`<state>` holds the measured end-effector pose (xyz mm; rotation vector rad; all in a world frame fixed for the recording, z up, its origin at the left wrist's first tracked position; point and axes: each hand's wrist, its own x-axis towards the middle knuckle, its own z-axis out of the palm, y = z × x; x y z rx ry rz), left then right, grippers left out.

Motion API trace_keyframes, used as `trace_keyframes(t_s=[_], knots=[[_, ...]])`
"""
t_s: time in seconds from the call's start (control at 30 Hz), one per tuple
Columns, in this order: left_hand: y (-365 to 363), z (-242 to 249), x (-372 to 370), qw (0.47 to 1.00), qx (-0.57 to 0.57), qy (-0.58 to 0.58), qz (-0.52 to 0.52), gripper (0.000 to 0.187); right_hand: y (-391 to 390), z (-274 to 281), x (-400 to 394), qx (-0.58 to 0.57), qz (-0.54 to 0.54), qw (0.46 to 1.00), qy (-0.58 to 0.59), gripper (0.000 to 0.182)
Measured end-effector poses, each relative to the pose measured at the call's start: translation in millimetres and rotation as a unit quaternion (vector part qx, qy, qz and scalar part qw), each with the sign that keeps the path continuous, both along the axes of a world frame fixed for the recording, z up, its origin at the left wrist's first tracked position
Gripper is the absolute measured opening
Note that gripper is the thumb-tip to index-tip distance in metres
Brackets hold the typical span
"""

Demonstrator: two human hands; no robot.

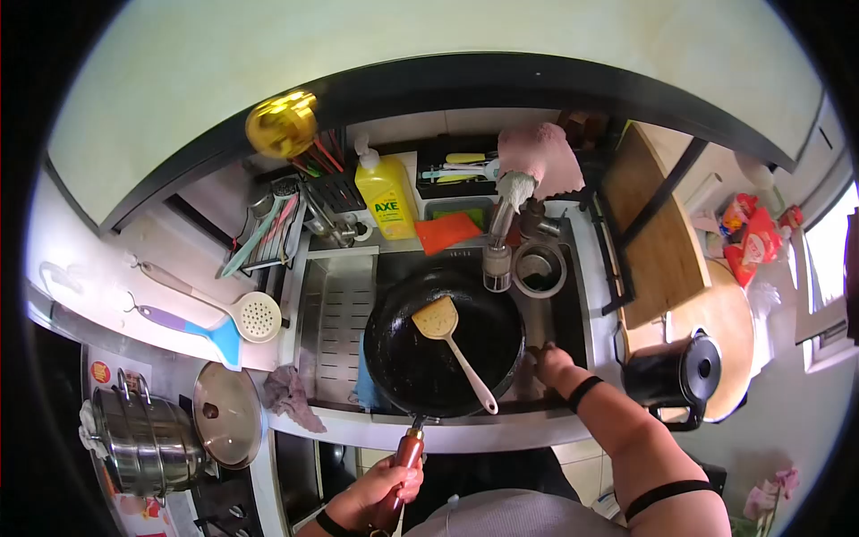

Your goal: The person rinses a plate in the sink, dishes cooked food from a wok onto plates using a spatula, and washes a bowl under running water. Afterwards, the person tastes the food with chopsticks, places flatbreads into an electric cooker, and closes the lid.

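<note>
My left hand [383, 488] is wrapped round the red-brown handle of a black wok [394, 358], which rests over the sink [335, 309]. Inside the wok lies a spatula [437, 320] with a tan blade, its pale handle leaning over the near right rim. Just right of the wok, my right hand [555, 365] reaches down into the sink area with its fingers curled; what they hold, if anything, does not show clearly. Beyond it are the faucet [497, 264] and a round steel container [540, 270]. A blue cloth [365, 380] shows partly beneath the wok's left side.
A yellow soap bottle [385, 197] and an orange cloth [446, 232] stand behind the sink. At right are a black pitcher [671, 371] and a wooden board [662, 242]. To the left lie a skimmer [257, 317], a glass lid [228, 416] and a steel steamer pot [148, 438].
</note>
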<state>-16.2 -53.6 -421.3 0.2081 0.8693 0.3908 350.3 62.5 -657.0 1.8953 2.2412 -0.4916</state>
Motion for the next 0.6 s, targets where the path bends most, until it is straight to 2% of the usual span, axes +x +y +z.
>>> trace_keyframes(t_s=[0.03,0.07,0.1,0.13,0.17,0.23,0.27,0.33,0.5,0.53,0.57,0.6], knots=[[0.7,4.8,4.4,1.000,-0.010,0.012,0.011,0.018,11.7,-14.7,-6.8,-0.022,0.026,0.999,-0.012,0.026],[1.5,8.5,8.8,0.999,-0.015,0.020,0.020,0.020,26.4,-69.8,-13.2,-0.081,0.047,0.996,-0.008,0.030],[0.3,11.1,14.0,0.999,-0.012,0.048,0.020,0.027,36.2,-101.9,-19.4,-0.140,0.068,0.988,-0.004,0.036],[1.8,16.2,20.4,0.997,-0.028,0.059,0.036,0.025,43.9,-16.7,-38.0,-0.225,0.236,0.935,-0.137,0.034],[4.1,21.7,25.7,0.995,-0.041,0.070,0.054,0.024,50.5,-21.7,-41.0,-0.221,0.244,0.935,-0.133,0.034],[3.6,24.5,30.5,0.996,-0.037,0.042,0.070,0.025,54.6,-43.4,-43.4,-0.218,0.180,0.959,-0.028,0.033],[-1.7,19.4,32.5,0.996,-0.001,0.031,0.082,0.028,54.9,-54.1,-44.0,-0.215,0.164,0.963,-0.004,0.033],[-2.7,17.3,37.4,0.994,0.041,0.022,0.103,0.032,61.1,-62.9,-48.6,-0.218,0.165,0.962,-0.013,0.032],[2.5,35.6,50.7,0.991,0.014,0.040,0.126,0.025,63.2,-63.0,-54.6,-0.223,0.164,0.960,-0.029,0.030],[-2.6,15.4,39.0,0.994,0.041,0.025,0.100,0.030,64.4,-62.7,-52.6,-0.219,0.167,0.961,-0.032,0.030],[-0.7,18.1,38.7,0.994,0.039,0.024,0.100,0.030,63.6,-57.8,-52.1,-0.215,0.168,0.961,-0.034,0.029],[5.6,22.8,39.2,0.994,-0.015,0.030,0.102,0.026,64.2,-51.6,-50.9,-0.209,0.167,0.963,-0.036,0.029]])
